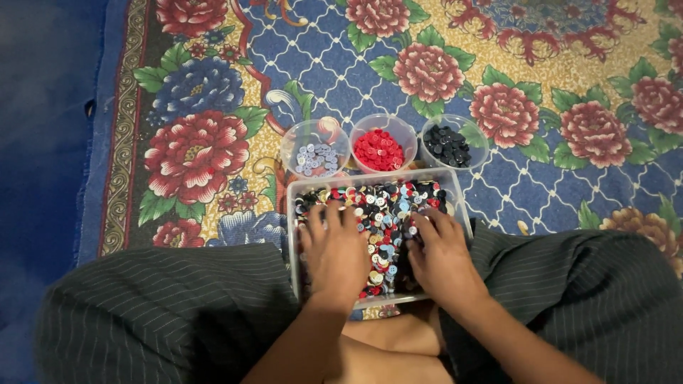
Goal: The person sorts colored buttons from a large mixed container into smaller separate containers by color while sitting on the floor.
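My left hand (334, 249) lies flat, palm down, fingers spread and loose over the left part of the mixed buttons (380, 213); it presses on the heap but closes on nothing. My right hand (440, 252) sits on the right part of the heap, its fingers curled down into the buttons near the tray's middle. I cannot tell whether a button is pinched between those fingertips, since the knuckles cover them.

To pick cleanly here, I judge it best to keep the left hand spread as a steadying weight on the pile and let the right work with only thumb and forefinger, lifting one button at a time rather than raking.

The buttons fill a clear rectangular tray (293, 213) that rests between my knees, near me on the flowered carpet (199, 142). Just beyond the tray's far edge stand three clear round cups in a row: pale blue buttons (315, 158) at left, red buttons (379, 149) in the middle, black buttons (447, 146) at right.
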